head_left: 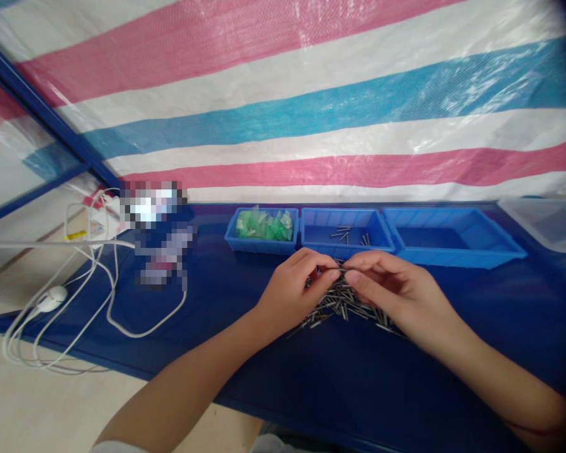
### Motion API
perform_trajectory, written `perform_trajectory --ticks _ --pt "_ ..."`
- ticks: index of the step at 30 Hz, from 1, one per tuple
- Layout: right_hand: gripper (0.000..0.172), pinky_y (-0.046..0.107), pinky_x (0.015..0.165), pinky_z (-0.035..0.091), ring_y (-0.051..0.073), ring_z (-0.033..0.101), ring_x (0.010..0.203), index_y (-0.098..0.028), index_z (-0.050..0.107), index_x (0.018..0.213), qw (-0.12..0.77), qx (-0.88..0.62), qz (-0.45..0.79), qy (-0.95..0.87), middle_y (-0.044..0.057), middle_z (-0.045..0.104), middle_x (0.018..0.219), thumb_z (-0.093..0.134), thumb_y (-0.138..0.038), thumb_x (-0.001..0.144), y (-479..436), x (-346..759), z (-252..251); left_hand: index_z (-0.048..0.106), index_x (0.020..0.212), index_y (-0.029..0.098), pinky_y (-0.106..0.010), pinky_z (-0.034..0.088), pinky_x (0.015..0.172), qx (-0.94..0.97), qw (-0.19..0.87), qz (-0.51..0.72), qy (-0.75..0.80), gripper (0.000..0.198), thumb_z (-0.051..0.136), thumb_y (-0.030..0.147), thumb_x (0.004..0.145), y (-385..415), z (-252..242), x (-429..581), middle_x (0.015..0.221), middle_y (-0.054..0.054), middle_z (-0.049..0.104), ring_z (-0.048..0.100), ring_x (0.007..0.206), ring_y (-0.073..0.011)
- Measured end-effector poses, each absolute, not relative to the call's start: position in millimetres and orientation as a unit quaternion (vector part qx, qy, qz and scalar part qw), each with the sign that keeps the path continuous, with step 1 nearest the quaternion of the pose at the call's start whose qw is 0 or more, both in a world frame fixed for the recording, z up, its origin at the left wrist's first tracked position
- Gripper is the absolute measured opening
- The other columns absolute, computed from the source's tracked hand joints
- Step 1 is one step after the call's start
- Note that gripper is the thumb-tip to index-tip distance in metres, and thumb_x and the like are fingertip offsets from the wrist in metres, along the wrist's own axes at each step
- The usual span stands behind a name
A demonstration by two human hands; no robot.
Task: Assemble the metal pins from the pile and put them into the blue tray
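Observation:
Both my hands meet over a pile of thin metal pins [344, 305] on the dark blue table [264, 352]. My left hand [295, 286] is closed, its fingertips pinching one end of a single pin [336, 269]. My right hand [389, 286] pinches the other end of that pin, fingers curled. The pile lies just below and between both hands, partly hidden by them.
Three blue bins stand behind the pile: the left one [261, 231] holds green pieces, the middle one [342, 231] a few pins, the right one [453, 239] looks empty. White cables [89, 296] and a blurred device [158, 236] lie left. A clear tray [547, 223] sits far right.

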State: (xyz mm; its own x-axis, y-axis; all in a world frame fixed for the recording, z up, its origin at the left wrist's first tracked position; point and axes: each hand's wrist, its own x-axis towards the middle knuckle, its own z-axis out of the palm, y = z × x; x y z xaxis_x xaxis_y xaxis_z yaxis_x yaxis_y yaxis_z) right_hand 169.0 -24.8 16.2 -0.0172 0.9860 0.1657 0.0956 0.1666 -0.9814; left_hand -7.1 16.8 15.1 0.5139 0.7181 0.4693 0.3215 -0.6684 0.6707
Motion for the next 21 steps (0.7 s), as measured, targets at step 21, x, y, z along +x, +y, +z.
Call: perform_trajectory --ticks 21 --pt "0.029 0.042 0.081 0.04 0.028 0.062 0.099 -0.02 0.06 0.114 0.323 -0.573 -0.126 -0.742 0.007 0.07 0.1 0.052 -0.036 0.092 7.6 204.0 1.1 0.064 0.112 0.027 -0.037 0.034 0.081 0.971 0.034 0.138 0.192 0.035 0.052 0.051 0.091 2.1 1.2 -3.7 0.111 -0.003 0.064 0.052 0.101 -0.0214"
